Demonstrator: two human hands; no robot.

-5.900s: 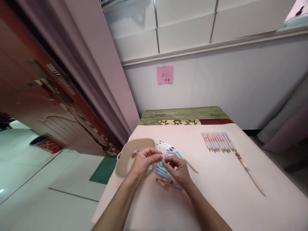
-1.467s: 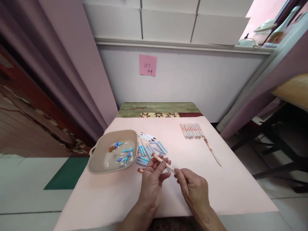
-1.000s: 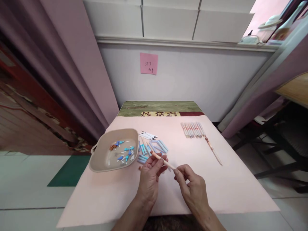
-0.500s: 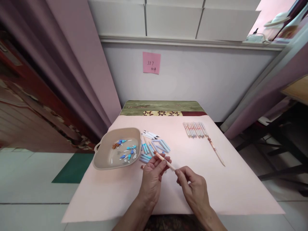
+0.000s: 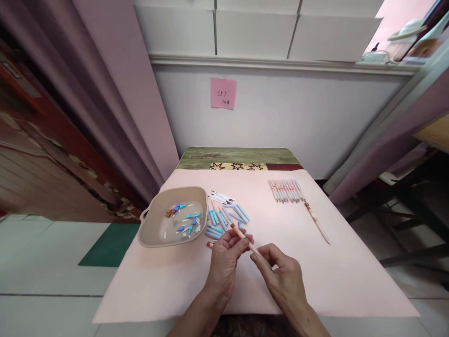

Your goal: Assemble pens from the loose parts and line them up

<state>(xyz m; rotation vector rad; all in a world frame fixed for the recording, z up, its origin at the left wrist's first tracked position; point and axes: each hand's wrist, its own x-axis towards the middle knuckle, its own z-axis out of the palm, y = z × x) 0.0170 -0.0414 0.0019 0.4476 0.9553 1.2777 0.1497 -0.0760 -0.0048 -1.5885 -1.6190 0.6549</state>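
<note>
A slim peach-coloured pen point(image 5: 239, 233) with a brown end slants between my two hands above the near part of the table. My left hand point(image 5: 226, 262) is closed on its middle, thumb on top, with the brown end sticking out past the fingers. At the lower end, my right hand point(image 5: 280, 271) pinches the pen between thumb and fingers, covering its tip. Just beyond my left hand lie loose blue pen parts point(image 5: 213, 230) and several white pen refills point(image 5: 220, 197) with dark tips. Another brown-ended piece point(image 5: 210, 244) is partly hidden by my left hand.
A beige basin point(image 5: 147, 234) at the left contains small blue, brown and white parts. At the back right, several pens point(image 5: 286, 191) lie in a row, with one longer pale pen point(image 5: 317, 223) slanting below them. A pink cloth point(image 5: 351, 281) covers the table.
My right thumb and fingers have slid up along the pen toward my left hand, covering more of its lower end. The whole view has shifted slightly.
</note>
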